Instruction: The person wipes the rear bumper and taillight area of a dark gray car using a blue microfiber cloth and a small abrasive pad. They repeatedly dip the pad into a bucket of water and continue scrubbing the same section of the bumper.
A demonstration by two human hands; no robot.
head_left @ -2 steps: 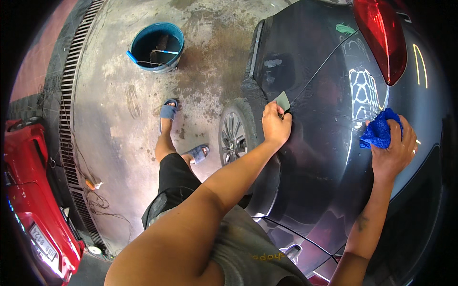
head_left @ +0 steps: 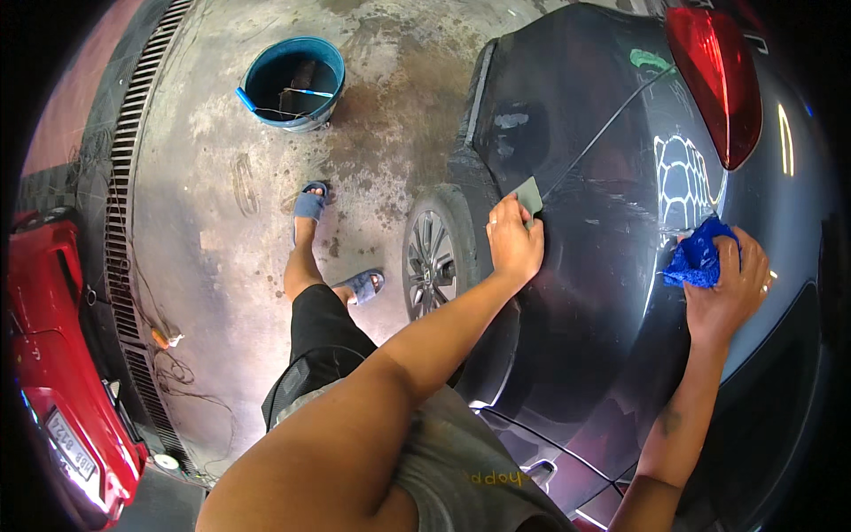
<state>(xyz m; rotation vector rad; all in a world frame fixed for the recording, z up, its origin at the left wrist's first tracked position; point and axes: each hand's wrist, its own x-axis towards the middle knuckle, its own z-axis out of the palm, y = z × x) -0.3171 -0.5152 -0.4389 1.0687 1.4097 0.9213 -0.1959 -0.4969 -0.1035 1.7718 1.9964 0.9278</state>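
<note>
My left hand pinches a thin, flat grey-green card with a straight edge, close to the dark grey car body. The card is beside the lower end of a panel seam, above the rear wheel. In my right hand is a bunched blue cloth, held against the body below a bright reflection. My fingers wrap its right side, and a ring shows on one of them. Beyond the cloth sits the red tail light.
A blue bucket with a brush in it stands on the stained concrete floor. A long drain grate and loose cables run along the left. A red car is at the far left. A green smear marks the panel.
The whole view has shifted slightly. My right hand and the blue cloth have slid a little toward me over the body. My left hand stays near the seam with the card, turned slightly.
</note>
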